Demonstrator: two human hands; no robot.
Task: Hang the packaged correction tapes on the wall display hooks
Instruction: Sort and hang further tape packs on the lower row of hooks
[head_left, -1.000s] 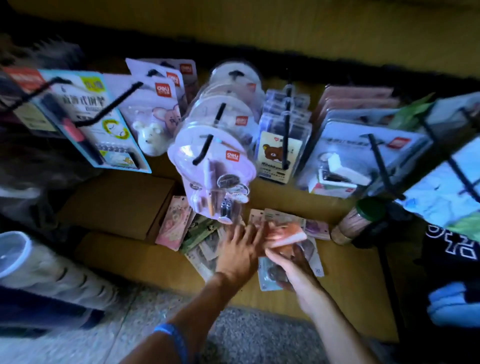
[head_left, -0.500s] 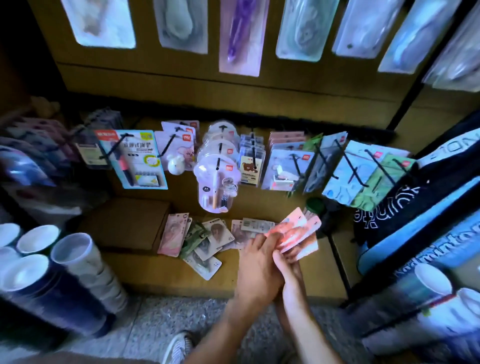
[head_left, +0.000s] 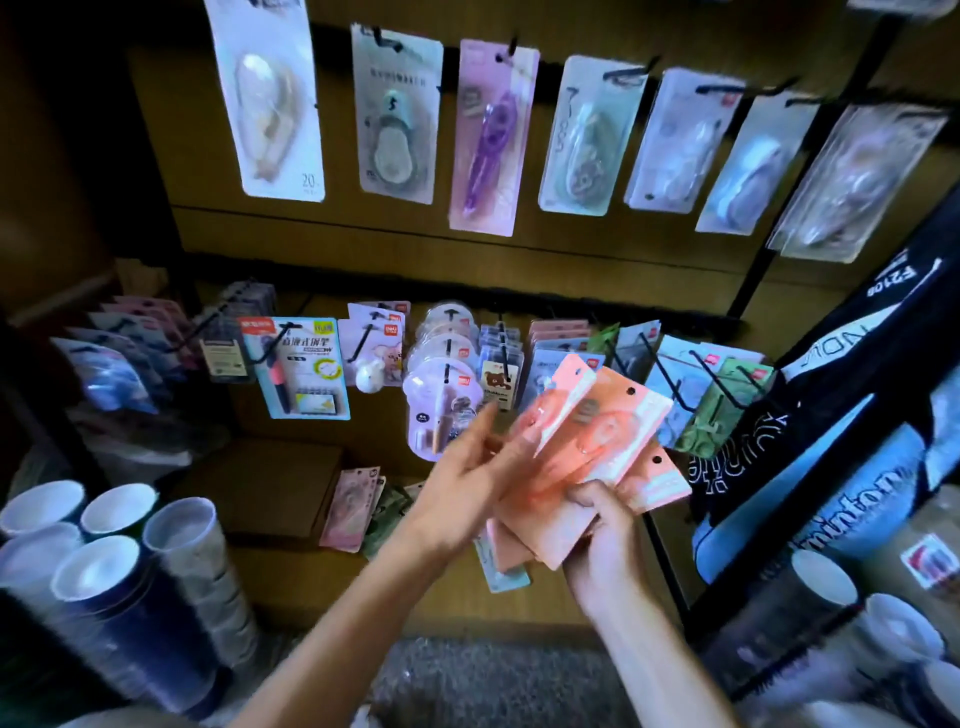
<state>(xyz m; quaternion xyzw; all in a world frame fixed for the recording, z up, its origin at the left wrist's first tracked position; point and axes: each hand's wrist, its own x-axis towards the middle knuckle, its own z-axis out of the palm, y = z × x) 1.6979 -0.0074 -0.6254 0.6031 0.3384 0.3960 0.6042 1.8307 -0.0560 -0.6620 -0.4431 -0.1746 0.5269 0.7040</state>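
So, fanned stack of pink packs (head_left: 597, 431) held up in front of the lower hook row, none on a hook yet. Clamped at the bottom end by the right hand (head_left: 605, 540), thumb over the front; left hand (head_left: 467, 467) flat against the stack's left side, fingers mostly straight, looks like peeling one off. Long axis tilted, hang-holes up and to the right. Upper wall hooks (head_left: 514, 49) already carrying tapes. More loose packs (head_left: 353, 506) lying on the shelf below, so plenty left, probably.

Salmon-pink packaged correction tapes (head_left: 597, 441), purple pen pack (head_left: 491, 135), blue-edged refill card (head_left: 306, 366), white-rimmed navy cups (head_left: 114, 587)
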